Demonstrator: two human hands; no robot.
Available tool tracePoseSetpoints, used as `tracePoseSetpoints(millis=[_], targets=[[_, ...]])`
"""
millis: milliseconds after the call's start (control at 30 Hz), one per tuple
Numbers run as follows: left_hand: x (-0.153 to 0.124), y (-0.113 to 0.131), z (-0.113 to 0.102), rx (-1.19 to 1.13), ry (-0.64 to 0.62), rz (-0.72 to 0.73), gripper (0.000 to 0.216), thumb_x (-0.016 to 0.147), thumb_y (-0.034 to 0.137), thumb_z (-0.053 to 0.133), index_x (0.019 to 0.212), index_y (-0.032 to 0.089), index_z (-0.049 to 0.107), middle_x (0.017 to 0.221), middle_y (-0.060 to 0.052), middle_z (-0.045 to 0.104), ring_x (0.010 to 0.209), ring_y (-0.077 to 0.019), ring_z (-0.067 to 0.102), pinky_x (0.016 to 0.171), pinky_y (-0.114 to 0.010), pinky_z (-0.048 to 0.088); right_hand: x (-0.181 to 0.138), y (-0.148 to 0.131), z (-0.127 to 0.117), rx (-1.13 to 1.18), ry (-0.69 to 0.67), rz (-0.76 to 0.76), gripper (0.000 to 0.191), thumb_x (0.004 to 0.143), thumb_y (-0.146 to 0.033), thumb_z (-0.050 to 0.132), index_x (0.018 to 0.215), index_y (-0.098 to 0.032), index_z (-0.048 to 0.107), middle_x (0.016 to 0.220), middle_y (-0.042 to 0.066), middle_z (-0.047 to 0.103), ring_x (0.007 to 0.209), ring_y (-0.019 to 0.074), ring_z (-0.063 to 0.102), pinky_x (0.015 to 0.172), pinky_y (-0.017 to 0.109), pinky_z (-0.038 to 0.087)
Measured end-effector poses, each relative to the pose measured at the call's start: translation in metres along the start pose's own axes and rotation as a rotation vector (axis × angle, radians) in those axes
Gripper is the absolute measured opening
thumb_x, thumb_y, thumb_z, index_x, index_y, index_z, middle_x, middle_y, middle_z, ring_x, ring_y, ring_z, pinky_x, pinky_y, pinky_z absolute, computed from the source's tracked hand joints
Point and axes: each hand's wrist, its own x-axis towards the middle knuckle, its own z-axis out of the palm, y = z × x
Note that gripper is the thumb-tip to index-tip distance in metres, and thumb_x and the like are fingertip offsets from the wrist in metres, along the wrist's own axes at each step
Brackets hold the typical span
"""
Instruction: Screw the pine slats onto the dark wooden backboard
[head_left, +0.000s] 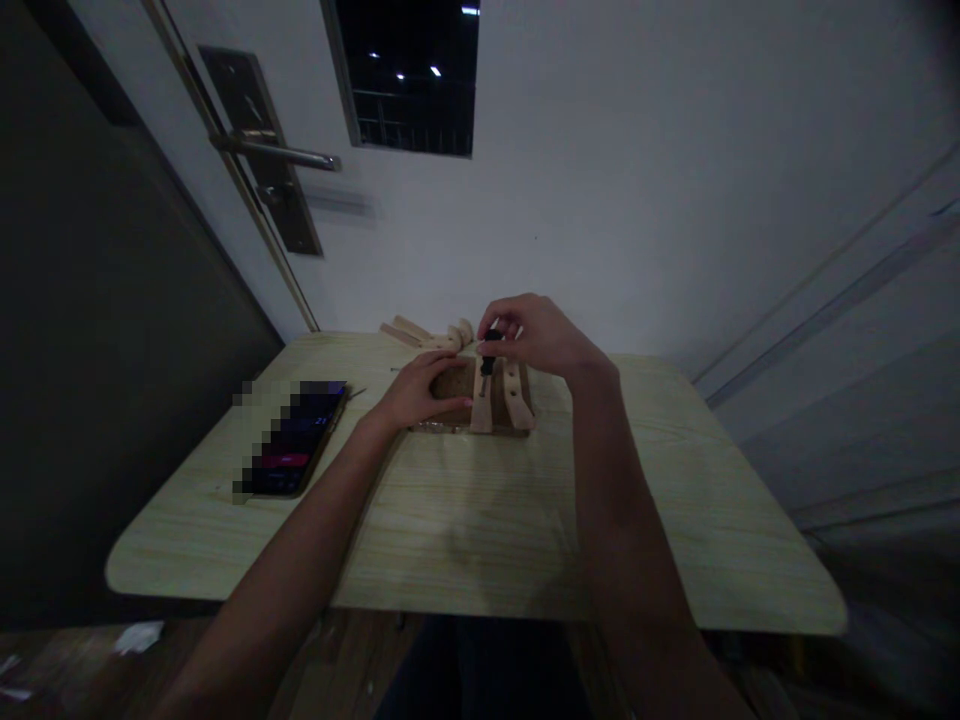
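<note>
My right hand (529, 330) is closed around the black handle of a small screwdriver (489, 352). The screwdriver stands nearly upright, with its shaft coming down on a pale wooden strip (481, 405). From the left, my left hand (420, 388) reaches over a brown board (454, 382), thumb and fingers curved against the strip's left side. Whether a screw sits under the tip is too small to tell. Just right of the strip lies a second wooden piece (516, 392) with dark holes. Clear plastic (435, 427) shows along the board's near edge.
More pale wooden parts (427, 335) lie behind my left hand, near the wall. A phone (296, 440) with a lit screen, partly pixelated, rests at the left of the wood-grain table (465, 540). A thin metal piece (357, 393) lies beside it. Beyond stands a door with a handle (281, 152).
</note>
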Motion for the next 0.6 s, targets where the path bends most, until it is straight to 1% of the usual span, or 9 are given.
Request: tracePoseSetpoints(millis=[67, 133, 233, 333, 400, 533, 600], targets=[[-0.0002, 0.0001, 0.0001, -0.002, 0.002, 0.000, 0.065, 0.072, 0.057, 0.072, 0.126, 0.023, 0.059, 0.138, -0.010, 0.054, 0.129, -0.0300, 0.047, 0.111, -0.049, 0.036, -0.0001, -0.0001, 0.0012, -0.028, 0.029, 0.022, 0.011, 0.070, -0.023, 0.073, 0.075, -0.015, 0.067, 0.069, 0.000, 0.062, 0.064, 0.0109, 0.052, 0.062, 0.025, 0.040], [-0.0003, 0.0002, 0.0000, -0.005, 0.004, 0.004, 0.064, 0.072, 0.056, 0.072, 0.125, 0.023, 0.059, 0.138, -0.010, 0.054, 0.129, -0.0298, 0.047, 0.112, -0.048, 0.036, -0.0013, 0.0003, 0.0005, 0.011, 0.020, 0.025, 0.012, 0.071, -0.024, 0.072, 0.075, -0.015, 0.065, 0.074, 0.001, 0.064, 0.065, 0.0110, 0.054, 0.063, 0.025, 0.041], [-0.0001, 0.0005, -0.0004, -0.009, 0.009, 0.003, 0.065, 0.072, 0.057, 0.072, 0.126, 0.023, 0.059, 0.138, -0.010, 0.053, 0.129, -0.0296, 0.047, 0.112, -0.048, 0.036, -0.0037, 0.0018, -0.0037, 0.125, -0.062, -0.040, 0.013, 0.071, -0.022, 0.071, 0.082, -0.016, 0.067, 0.087, 0.003, 0.069, 0.073, 0.0121, 0.059, 0.067, 0.025, 0.046], [0.0003, 0.0009, -0.0009, -0.009, -0.002, 0.000, 0.065, 0.072, 0.057, 0.071, 0.127, 0.024, 0.058, 0.141, -0.009, 0.051, 0.130, -0.0301, 0.046, 0.112, -0.049, 0.036, -0.0048, 0.0042, -0.0070, 0.157, -0.115, -0.082, 0.014, 0.071, -0.015, 0.068, 0.085, -0.016, 0.070, 0.087, 0.003, 0.070, 0.074, 0.0121, 0.060, 0.069, 0.025, 0.047], [0.0005, 0.0007, -0.0008, -0.008, -0.009, 0.000, 0.064, 0.072, 0.056, 0.072, 0.127, 0.024, 0.059, 0.141, -0.009, 0.051, 0.130, -0.0304, 0.046, 0.112, -0.050, 0.035, -0.0047, 0.0063, -0.0071, 0.154, -0.126, -0.063, 0.017, 0.071, -0.011, 0.065, 0.087, -0.015, 0.071, 0.086, 0.003, 0.070, 0.071, 0.0112, 0.060, 0.068, 0.025, 0.048], [0.0000, -0.0008, 0.0002, -0.013, -0.002, -0.006, 0.066, 0.072, 0.059, 0.071, 0.126, 0.023, 0.059, 0.139, -0.011, 0.052, 0.130, -0.0300, 0.046, 0.111, -0.049, 0.036, -0.0044, 0.0094, -0.0042, 0.218, -0.156, 0.002, 0.031, 0.075, -0.009, 0.056, 0.102, -0.015, 0.071, 0.092, 0.005, 0.070, 0.068, 0.0103, 0.061, 0.065, 0.024, 0.049], [-0.0003, -0.0013, 0.0007, -0.013, 0.005, -0.006, 0.068, 0.071, 0.061, 0.071, 0.126, 0.022, 0.059, 0.138, -0.012, 0.053, 0.130, -0.0298, 0.046, 0.111, -0.049, 0.036, -0.0041, 0.0089, -0.0028, 0.217, -0.146, 0.017, 0.033, 0.077, -0.009, 0.055, 0.105, -0.016, 0.071, 0.093, 0.005, 0.070, 0.067, 0.0103, 0.061, 0.063, 0.024, 0.049]])
